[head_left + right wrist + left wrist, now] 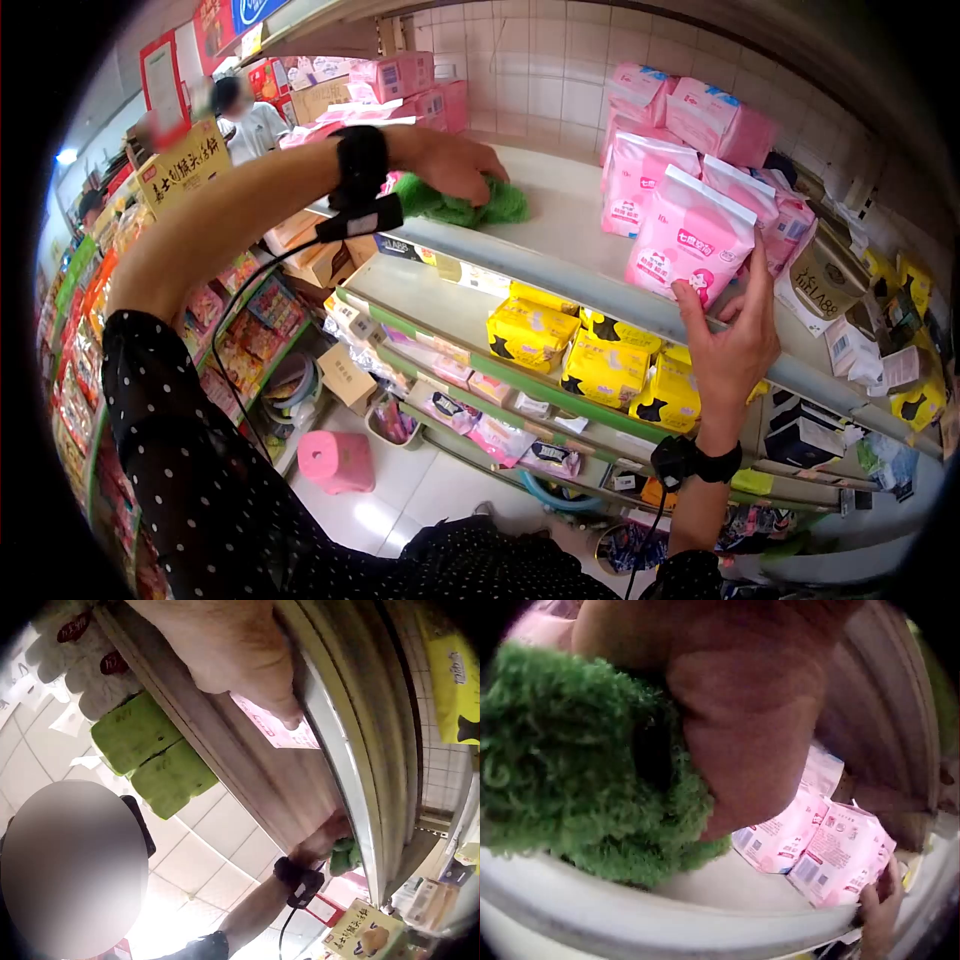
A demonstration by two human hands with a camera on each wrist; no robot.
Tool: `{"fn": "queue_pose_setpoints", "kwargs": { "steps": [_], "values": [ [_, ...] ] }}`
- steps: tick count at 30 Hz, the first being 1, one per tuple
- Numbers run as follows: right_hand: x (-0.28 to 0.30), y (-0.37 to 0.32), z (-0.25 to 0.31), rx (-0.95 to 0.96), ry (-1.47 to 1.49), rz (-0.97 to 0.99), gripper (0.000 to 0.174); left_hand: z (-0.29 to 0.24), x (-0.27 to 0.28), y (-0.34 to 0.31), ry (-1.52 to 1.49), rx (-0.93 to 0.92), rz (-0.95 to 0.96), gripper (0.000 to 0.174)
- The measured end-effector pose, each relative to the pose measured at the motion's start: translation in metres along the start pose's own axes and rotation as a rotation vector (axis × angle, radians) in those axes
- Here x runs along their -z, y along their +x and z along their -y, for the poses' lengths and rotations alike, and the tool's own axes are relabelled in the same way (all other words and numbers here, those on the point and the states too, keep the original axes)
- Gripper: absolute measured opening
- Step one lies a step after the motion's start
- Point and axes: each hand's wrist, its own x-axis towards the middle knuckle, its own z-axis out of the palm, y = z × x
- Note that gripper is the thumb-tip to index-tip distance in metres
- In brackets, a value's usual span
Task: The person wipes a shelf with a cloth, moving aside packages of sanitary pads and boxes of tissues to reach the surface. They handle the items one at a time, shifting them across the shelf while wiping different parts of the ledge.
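Left wrist view: left hand (750,720) cut off by the top edge, fingertips indistinct, green cloth (562,772) cropped at left. Right wrist view: right hand (229,652) runs past the top edge and hides much of 1 pink pack (279,733), lettering too small to read; 1 yellow pack (456,690) cropped at right, a person's head (75,870) blurred out.

A white tiled wall (520,80) backs a pale, multi-tiered shelving unit (415,288) with green strips along its lower edges. Light tiles cover the floor (415,490), which carries a bright reflection. 1 pink stool (336,462) stands there. Another rack (278,366) lines the left side. Overhead, the panelled ceiling (244,825) glows white in places.
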Motion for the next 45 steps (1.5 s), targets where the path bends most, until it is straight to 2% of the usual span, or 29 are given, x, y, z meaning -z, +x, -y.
{"fn": "queue_pose_setpoints", "kwargs": {
  "steps": [1, 2, 5, 6, 8, 9, 12, 15, 16, 17, 19, 22, 23, 25, 28, 29, 31, 35, 39, 41, 44, 45],
  "values": [
    [0.0, 0.0, 0.001, 0.009, -0.009, -0.009, 0.082, -0.004, -0.004, -0.005, -0.125, -0.003, 0.021, 0.05],
    [0.001, 0.001, 0.002, 0.005, -0.004, -0.014, 0.082, 0.009, -0.014, 0.001, -0.151, -0.069, -0.083, 0.048],
    [0.002, 0.002, 0.007, -0.02, 0.04, -0.012, 0.082, -0.018, -0.018, 0.005, -0.053, -0.282, -0.194, 0.046],
    [0.002, 0.002, 0.008, -0.045, 0.031, 0.001, 0.083, -0.041, -0.012, 0.009, -0.164, -0.262, 0.009, 0.044],
    [0.002, 0.0, 0.009, -0.094, 0.016, 0.031, 0.083, -0.062, -0.01, 0.028, -0.142, -0.37, 0.09, 0.04],
    [0.002, -0.001, 0.009, -0.084, 0.011, 0.029, 0.084, -0.072, -0.013, 0.033, -0.126, -0.499, 0.026, 0.039],
    [0.001, -0.001, 0.009, -0.071, 0.005, 0.02, 0.085, -0.079, -0.019, 0.02, -0.115, -0.425, -0.083, 0.039],
    [0.001, -0.001, 0.006, -0.075, 0.022, 0.018, 0.086, -0.047, -0.018, 0.002, 0.013, -0.366, -0.14, 0.041],
    [0.0, -0.001, 0.006, -0.076, 0.033, 0.015, 0.086, -0.037, -0.013, -0.003, 0.058, -0.247, -0.082, 0.044],
    [0.0, -0.001, 0.006, -0.076, 0.045, 0.013, 0.086, -0.027, -0.014, -0.009, 0.08, -0.134, -0.116, 0.048],
    [0.0, 0.0, 0.005, -0.056, 0.036, -0.003, 0.086, -0.023, -0.018, -0.011, 0.135, -0.089, -0.207, 0.05],
    [0.001, 0.0, 0.006, -0.063, 0.023, 0.001, 0.086, -0.04, -0.021, 0.004, 0.026, -0.416, -0.213, 0.051],
    [0.001, -0.001, 0.006, -0.072, 0.022, 0.005, 0.086, -0.051, -0.027, 0.015, -0.058, -0.472, -0.214, 0.052],
    [0.0, -0.003, 0.009, -0.09, 0.019, 0.015, 0.086, -0.067, -0.037, 0.032, 0.018, -0.564, -0.362, 0.041],
    [0.002, 0.0, 0.009, -0.092, 0.04, 0.028, 0.087, -0.056, -0.03, 0.001, -0.022, -0.459, -0.27, 0.038],
    [0.002, 0.001, 0.009, -0.091, 0.04, 0.027, 0.087, -0.058, -0.021, -0.013, 0.065, -0.326, -0.173, 0.045],
    [0.003, 0.0, 0.009, -0.099, 0.041, 0.031, 0.086, -0.041, -0.02, -0.016, 0.193, -0.242, -0.205, 0.043],
    [0.003, 0.0, 0.011, -0.124, 0.049, 0.044, 0.086, -0.017, -0.006, 0.026, 0.328, -0.141, -0.053, 0.045],
    [0.002, -0.001, 0.005, -0.085, 0.026, 0.035, 0.088, -0.027, 0.024, 0.079, 0.434, -0.004, 0.068, 0.05],
    [0.0, -0.001, 0.003, -0.065, 0.019, 0.027, 0.089, -0.021, 0.033, 0.103, 0.373, -0.138, 0.05, 0.049],
    [0.002, -0.001, 0.004, -0.075, 0.023, 0.057, 0.088, 0.018, 0.046, 0.184, 0.535, -0.152, 0.131, 0.047],
    [0.003, 0.0, 0.005, -0.07, 0.021, 0.056, 0.088, 0.046, 0.046, 0.228, 0.525, -0.142, 0.038, 0.047]
  ]
}}
